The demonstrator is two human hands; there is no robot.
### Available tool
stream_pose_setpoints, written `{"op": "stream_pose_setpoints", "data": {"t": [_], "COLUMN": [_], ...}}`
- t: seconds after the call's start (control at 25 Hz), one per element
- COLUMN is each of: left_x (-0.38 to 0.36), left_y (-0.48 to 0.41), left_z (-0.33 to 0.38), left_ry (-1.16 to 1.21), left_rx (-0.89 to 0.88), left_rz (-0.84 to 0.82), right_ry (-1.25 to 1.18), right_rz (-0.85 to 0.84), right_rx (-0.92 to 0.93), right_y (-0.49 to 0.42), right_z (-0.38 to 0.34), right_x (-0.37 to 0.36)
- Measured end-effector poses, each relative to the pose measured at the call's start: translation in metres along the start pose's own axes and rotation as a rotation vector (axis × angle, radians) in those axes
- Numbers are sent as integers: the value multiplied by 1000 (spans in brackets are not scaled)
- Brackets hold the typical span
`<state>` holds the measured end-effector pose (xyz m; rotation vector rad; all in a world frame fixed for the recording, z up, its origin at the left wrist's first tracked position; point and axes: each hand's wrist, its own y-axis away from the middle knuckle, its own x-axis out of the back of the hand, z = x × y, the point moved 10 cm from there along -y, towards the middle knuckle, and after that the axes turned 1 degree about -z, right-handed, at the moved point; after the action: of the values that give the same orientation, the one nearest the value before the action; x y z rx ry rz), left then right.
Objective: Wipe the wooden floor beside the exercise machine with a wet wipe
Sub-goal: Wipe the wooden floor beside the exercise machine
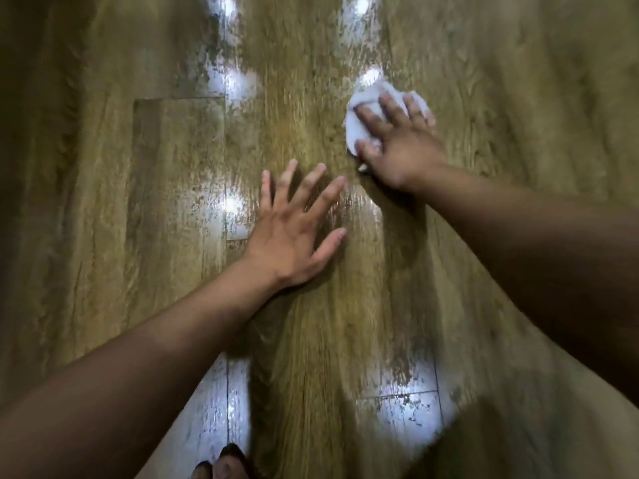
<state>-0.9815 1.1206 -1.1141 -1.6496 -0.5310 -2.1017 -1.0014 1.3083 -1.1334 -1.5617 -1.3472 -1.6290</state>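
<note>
A white wet wipe (359, 127) lies bunched on the wooden floor (173, 160) right of centre. My right hand (401, 143) presses flat on top of it, fingers spread and straight, thumb at the wipe's near edge. My left hand (297, 229) is spread flat on the floor nearer to me, fingers straight, holding nothing. The planks shine with wet streaks and bright light reflections. The exercise machine is out of view.
Toes of a foot (221, 466) show at the bottom edge, left of centre. A blurred knee or leg (518, 440) fills the bottom right corner. Floor planks run away from me on every side.
</note>
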Motion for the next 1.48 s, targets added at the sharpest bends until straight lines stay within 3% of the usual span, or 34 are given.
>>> {"op": "stream_pose_setpoints", "data": {"t": [0.08, 0.16, 0.32, 0.44, 0.56, 0.72, 0.84, 1.04, 1.12, 1.24, 1.48], "left_x": [-4, -8, -14, -12, -12, -14, -13, -12, -12, -11, -10], "left_y": [-6, -10, -17, -15, -14, -12, -12, -14, -14, -14, -13], "left_z": [-5, -3, 2, 1, 2, 3, 3, 2, 3, 2, 7], "left_ry": [-15, -38, -93, -111, -129, -134, -139, -151, -144, -136, -136], "left_rx": [35, 62, 73, 78, 76, 85, 91, 97, 96, 90, 88], "left_rz": [-9, -33, -63, -54, -56, -83, -83, -86, -82, -82, -93], "right_ry": [-28, -31, -73, -17, 38, 9, -29, -35, -60, -30, -9], "right_rz": [87, 179, 119, 57, 107, -5, 24, 188, 190, 150, 82], "right_rx": [-39, -75, -22, -37, -109, -168, -157, -126, -99, -122, -222], "right_y": [29, 116, 279, 233, 110, -9, 21, 235, 279, 234, 54], "right_z": [2, 0, -3, 11, 38, 70, 52, 25, 22, 38, 84], "right_x": [-5, -22, -62, -57, -23, 10, 2, -48, -62, -53, 2]}}
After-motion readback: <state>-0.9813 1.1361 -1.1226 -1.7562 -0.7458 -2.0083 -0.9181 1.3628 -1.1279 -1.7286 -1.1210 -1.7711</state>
